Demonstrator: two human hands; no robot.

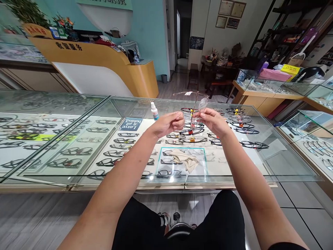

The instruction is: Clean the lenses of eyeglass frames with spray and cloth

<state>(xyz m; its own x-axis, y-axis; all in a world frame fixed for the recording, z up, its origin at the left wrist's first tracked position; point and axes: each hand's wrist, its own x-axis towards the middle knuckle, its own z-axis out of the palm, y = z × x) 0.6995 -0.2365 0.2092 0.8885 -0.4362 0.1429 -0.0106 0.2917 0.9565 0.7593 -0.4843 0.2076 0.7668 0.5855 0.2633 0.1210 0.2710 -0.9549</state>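
A pair of thin-framed glasses is held up above the glass display counter, with a small white tag on one temple. My right hand pinches the frame near a lens. Just left of it, my left hand is closed with its fingers curled; whatever it holds, if anything, is too small to make out. A white spray bottle stands on the counter beyond my left hand. Below my hands, a beige cloth lies crumpled on the glass, over a teal-edged mat.
Rows of glasses lie inside the glass counter. A blue-and-white sign is at the left of them. Farther back are an orange reception desk and another display case at the right.
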